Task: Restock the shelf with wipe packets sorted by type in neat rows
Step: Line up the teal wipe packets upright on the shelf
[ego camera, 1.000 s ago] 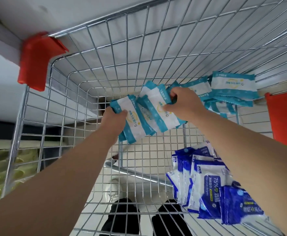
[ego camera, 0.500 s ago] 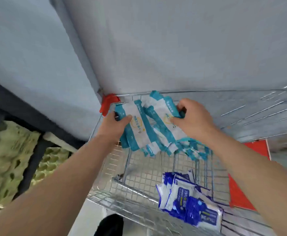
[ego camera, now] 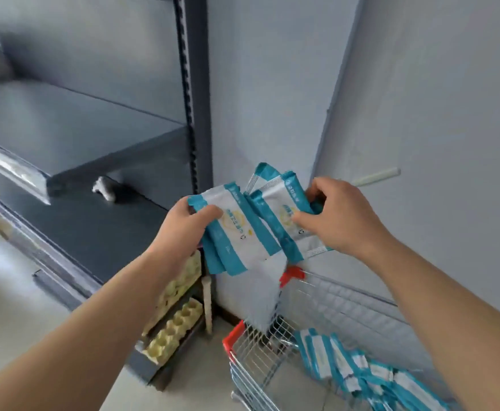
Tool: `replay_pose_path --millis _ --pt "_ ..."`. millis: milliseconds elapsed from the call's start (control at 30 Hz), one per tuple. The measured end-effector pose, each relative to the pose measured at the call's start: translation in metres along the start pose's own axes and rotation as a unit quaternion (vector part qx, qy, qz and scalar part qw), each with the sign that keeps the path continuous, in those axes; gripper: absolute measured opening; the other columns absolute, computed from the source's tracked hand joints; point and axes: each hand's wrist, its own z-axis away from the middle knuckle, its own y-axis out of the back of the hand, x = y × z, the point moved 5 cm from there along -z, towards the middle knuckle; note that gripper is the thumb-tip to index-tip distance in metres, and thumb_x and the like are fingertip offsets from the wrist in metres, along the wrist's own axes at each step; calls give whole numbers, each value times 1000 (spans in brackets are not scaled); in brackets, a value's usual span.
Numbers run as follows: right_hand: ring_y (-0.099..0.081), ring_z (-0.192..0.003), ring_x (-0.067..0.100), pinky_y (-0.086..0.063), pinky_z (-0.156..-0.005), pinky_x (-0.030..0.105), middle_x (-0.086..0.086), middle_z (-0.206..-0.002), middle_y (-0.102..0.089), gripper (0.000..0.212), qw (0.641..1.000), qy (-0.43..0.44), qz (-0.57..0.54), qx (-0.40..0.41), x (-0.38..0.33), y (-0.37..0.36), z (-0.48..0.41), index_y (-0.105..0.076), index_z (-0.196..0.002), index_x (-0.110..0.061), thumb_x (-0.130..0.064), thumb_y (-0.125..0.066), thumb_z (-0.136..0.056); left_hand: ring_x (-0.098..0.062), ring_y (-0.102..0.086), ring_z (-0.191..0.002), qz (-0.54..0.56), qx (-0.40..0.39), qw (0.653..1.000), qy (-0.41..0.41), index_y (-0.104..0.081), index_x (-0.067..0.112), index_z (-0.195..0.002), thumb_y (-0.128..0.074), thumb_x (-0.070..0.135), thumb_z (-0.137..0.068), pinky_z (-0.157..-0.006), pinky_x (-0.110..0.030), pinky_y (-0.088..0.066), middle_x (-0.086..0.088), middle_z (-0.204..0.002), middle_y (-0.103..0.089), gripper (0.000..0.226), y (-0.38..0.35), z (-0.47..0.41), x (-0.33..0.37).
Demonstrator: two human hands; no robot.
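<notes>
Between both hands I hold a fanned bundle of teal-and-white wipe packets (ego camera: 244, 232) in mid-air, above the cart and to the right of the shelf. My left hand (ego camera: 182, 229) grips the bundle's left side, thumb across the front packet. My right hand (ego camera: 336, 216) pinches its right side. Grey metal shelves (ego camera: 74, 129) stand to the left, the visible boards bare. More teal-and-white packets (ego camera: 358, 369) lie in the wire shopping cart (ego camera: 260, 351) at the bottom right.
A slotted dark upright post (ego camera: 188, 93) ends the shelving beside a pale wall (ego camera: 420, 99). Yellow-green foam trays (ego camera: 173, 324) sit on the lowest shelf level. A small white object (ego camera: 104, 188) lies under the upper board. Red plastic corners (ego camera: 291, 274) mark the cart's rim.
My view swung up and left from the cart to the shelves. Both hands lifted the teal packet bundle out of the cart. The dark-blue packets are out of view.
</notes>
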Motion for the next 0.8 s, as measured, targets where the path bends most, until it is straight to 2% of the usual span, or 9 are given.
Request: replay_pose_path --millis 100,200,367,533,633,733,800 --pt "-59 -71 9 -51 -62 29 -13 -78 -62 21 998 57 -11 -3 -75 -5 -24 -57 -82 -21 -30 -76 -76 -12 -71 -80 23 48 998 -40 -56 22 -100 -62 14 -88 -66 -27 -56 0 -93 -72 16 68 10 42" --pt "-61 -73 7 -54 -62 29 -13 -81 -63 23 994 109 -30 -6 -148 -19 -46 -56 -81 -21 -30 -77 -76 -11 -71 -73 35 98 992 -66 -55 20 -100 -64 13 -87 -55 -22 -54 -1 -90 -71 17 139 16 75" --pt "-63 -71 12 -55 -65 39 -11 -77 -63 25 989 144 -42 -11 -261 -63 -87 -53 -73 -23 -29 -77 -72 -19 -71 -84 19 145 986 -82 -52 19 -99 -71 13 -84 -66 -32 -57 -7 -96 -71 25 257 11 113" --pt "-62 -73 16 -52 -63 35 -7 -78 -65 22 985 157 -63 -17 -365 -113 -123 -56 -76 -18 -24 -77 -73 -24 -70 -92 8 164 983 -85 -50 15 -116 -71 13 -84 -82 -44 -58 -9 -102 -69 39 370 -12 142" --pt "-62 -70 13 -51 -61 32 -7 -77 -65 22 984 159 -79 -18 -417 -143 -145 -57 -78 -15 -23 -77 -73 -23 -69 -90 19 165 983 -83 -48 17 -121 -69 13 -87 -82 -45 -58 -8 -102 -68 41 425 -35 156" --pt "-56 -64 10 -43 -52 25 -10 -74 -62 22 984 158 -77 -24 -458 -171 -173 -57 -78 -14 -22 -77 -73 -18 -68 -83 32 164 982 -82 -47 17 -120 -67 12 -88 -76 -38 -58 -6 -97 -67 37 470 -61 163" --pt "-56 -65 12 -42 -53 25 -10 -72 -60 23 986 151 -71 -26 -477 -192 -196 -56 -77 -15 -22 -78 -72 -18 -68 -83 41 170 982 -77 -47 18 -118 -67 12 -89 -76 -37 -58 -5 -96 -66 36 497 -84 163"
